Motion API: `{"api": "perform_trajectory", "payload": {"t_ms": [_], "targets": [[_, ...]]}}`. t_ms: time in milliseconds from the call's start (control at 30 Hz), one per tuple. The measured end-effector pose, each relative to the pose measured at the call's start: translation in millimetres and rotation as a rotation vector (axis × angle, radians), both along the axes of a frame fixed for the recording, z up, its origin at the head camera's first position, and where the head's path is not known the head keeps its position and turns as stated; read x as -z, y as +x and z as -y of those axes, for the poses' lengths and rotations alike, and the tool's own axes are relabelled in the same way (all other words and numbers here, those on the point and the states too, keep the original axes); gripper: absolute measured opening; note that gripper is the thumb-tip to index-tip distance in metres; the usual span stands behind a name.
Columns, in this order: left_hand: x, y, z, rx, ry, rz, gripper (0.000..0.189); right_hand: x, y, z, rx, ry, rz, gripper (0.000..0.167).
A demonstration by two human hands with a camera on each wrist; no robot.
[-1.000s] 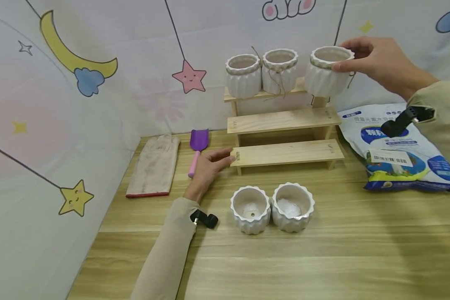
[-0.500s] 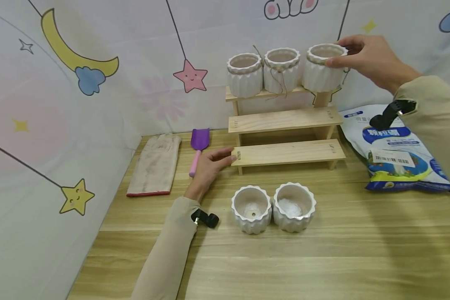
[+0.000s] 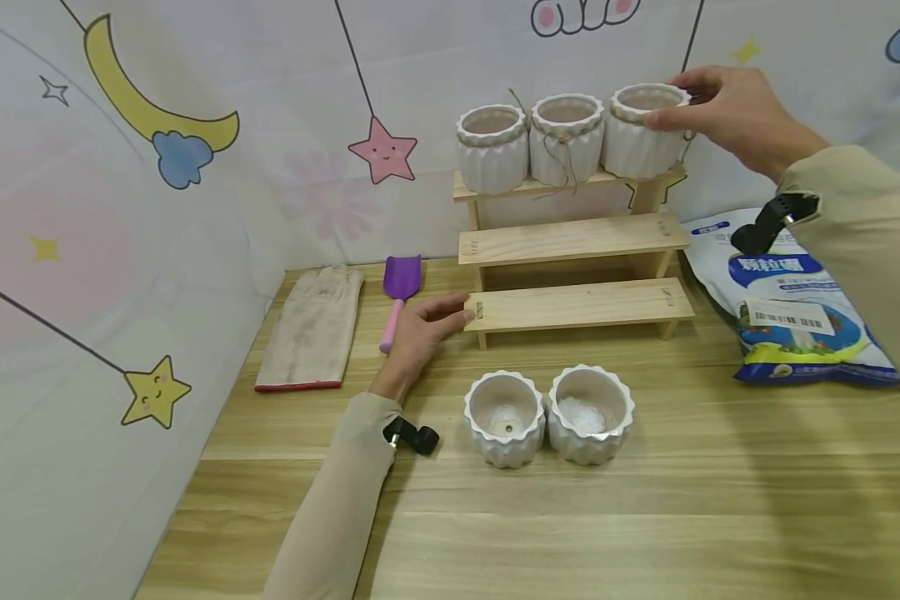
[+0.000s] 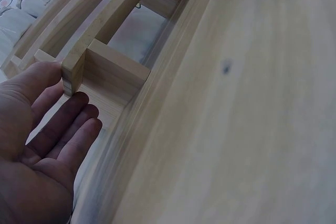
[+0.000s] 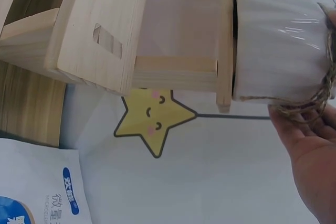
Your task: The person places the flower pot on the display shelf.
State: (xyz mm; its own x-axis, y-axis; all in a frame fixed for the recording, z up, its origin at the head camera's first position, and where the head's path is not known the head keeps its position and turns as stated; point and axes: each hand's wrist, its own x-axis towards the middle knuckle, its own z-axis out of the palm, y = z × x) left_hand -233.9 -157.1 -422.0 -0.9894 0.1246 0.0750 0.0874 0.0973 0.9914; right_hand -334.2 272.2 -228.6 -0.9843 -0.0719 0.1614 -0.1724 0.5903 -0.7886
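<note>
So the far left is all white backdrop cloth (image 3: 210, 275), printed with a yellow moon (image 3: 120, 83), a smiley yellow star (image 3: 156, 392) and a pink star (image 3: 382, 152) on strings. It runs behind everything, with soft creases here and there. The table (image 3: 682, 517) is light wood-grain, streaky and a bit shiny. On its left side there's a grubby beige cloth (image 3: 311, 329) with a red edge, then a purple scoop (image 3: 401, 279) with a pink handle. Just right of that, the left hand (image 3: 418, 333) has thumb and finger pinched on the end of the lowest board of a three-step wooden stand (image 3: 577, 306). Two white scalloped pots (image 3: 504, 421) sit side by side on the table in front. Up on the top step: a left pot (image 3: 492, 158), a middle pot (image 3: 566, 150) with a twine bow, and a right pot (image 3: 641, 146) at that board's right end, upright, rim clamped between the right hand's (image 3: 738, 108) thumb and fingers. Far right, a blue-and-white bag (image 3: 802, 333) lies against the backdrop, and an arm-shaped shadow falls across the tabletop.
</note>
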Motion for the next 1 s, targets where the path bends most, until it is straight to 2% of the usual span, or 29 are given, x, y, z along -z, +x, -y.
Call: {"api": "perform_trajectory", "payload": {"t_ms": [400,733,1000], "targets": [[0.1,-0.5,-0.4,-0.004,-0.005,-0.005,0.036,0.8,-2.2,3.3,-0.008,-0.041,-0.001,0.071],[-1.9,0.7,-0.7,-0.004,0.006,-0.003,0.035,1.5,-0.6,3.8,-0.018,-0.030,-0.018,0.071],[-0.5,0.2,-0.8,-0.005,0.003,-0.004,0.035,2.5,0.5,0.8,-0.028,0.031,-0.025,0.077]]}}
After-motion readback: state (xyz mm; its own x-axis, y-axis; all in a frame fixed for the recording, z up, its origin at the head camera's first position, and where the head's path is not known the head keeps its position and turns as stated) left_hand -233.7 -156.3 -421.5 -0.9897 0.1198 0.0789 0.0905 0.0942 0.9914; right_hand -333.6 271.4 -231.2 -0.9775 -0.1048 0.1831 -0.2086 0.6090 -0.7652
